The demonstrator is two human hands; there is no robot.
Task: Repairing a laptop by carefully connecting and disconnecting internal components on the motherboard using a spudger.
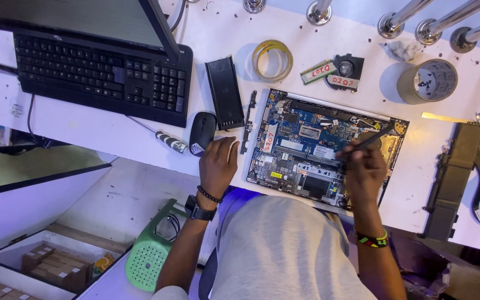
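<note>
Both hands work at the opened laptop (pixel 323 147) on the counter (pixel 140 133) — right hand (pixel 365 169) pinches a dark tool (pixel 374 136) slanting up-right over its board; left hand (pixel 218 161) rests closed, just left.

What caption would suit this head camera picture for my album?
Right hand works a dark tool over an opened laptop's circuit board; left hand rests on the white table.

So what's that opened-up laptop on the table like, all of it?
The laptop lies flat on the white table with its cover off, baring a blue circuit board with black chips, silvery parts and a small red-marked label. Its dark frame sits slightly askew near the table's front edge. The right hand rests on its right side, holding a thin dark tool to the board. The left hand rests beside it, apart.
</note>
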